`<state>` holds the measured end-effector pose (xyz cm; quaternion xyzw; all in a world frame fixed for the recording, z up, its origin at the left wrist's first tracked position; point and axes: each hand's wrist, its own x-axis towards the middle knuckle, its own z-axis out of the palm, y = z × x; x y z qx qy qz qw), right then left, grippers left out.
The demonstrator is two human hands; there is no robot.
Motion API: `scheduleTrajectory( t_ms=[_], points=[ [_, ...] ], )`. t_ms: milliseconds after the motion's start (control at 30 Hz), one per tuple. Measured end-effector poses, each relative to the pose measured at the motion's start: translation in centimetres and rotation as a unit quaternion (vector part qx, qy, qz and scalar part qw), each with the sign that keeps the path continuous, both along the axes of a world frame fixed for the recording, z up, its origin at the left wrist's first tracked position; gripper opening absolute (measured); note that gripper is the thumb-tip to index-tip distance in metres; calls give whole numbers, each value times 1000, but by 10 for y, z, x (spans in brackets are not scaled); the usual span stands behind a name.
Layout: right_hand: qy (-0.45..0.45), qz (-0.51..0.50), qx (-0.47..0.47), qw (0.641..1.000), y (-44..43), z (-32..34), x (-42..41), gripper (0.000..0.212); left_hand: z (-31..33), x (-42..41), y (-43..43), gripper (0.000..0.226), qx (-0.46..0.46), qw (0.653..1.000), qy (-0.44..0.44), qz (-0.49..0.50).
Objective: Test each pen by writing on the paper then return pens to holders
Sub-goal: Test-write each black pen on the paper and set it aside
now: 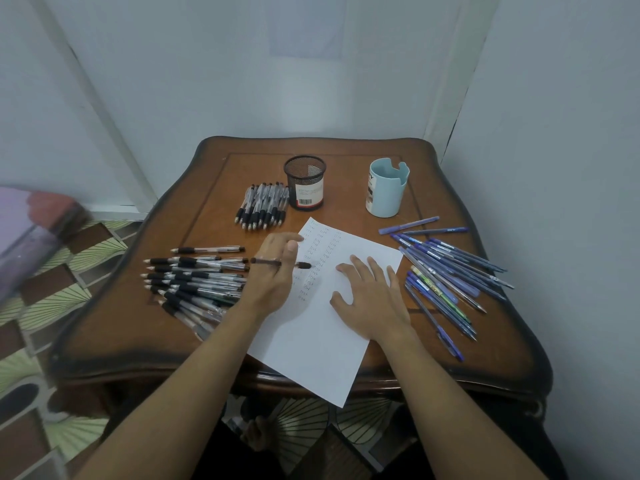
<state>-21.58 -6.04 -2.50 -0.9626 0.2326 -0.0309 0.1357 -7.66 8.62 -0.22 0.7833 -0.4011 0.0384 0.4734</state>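
A black pen (301, 265) lies level in our left grip (273, 271), pinched over the paper (311, 341) ready for testing; our right grip (372, 296), released and flat, pins it to the table (138, 334) so nothing slides

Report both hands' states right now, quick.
Left hand: holds a black pen by the paper's left edge.
Right hand: open, fingers spread flat on the paper, holding nothing.
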Motion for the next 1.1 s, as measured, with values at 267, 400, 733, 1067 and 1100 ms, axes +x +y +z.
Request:
scheduleTrajectory(
  t_ms=[267,400,733,1067,1100],
  points=[
    [3,0,-5,1000,0,-1,1,70,-14,2,-6,14,-64,986,151,13],
    [-3,0,-3,1000,0,-1,0,69,-7,-2,-3,28,-54,977,206,25],
    [0,1,-5,1000,0,-1,0,71,-8,-6,0,25,-5,989,145,2],
    [-7,-1,-5,1000,0,-2,0,69,-13,-5,1,28,-2,991,137,-1],
    [-7,-1,-5,1000,-1,-3,0,69,-13,-5,1,28,0,991,136,-4]
  ],
)
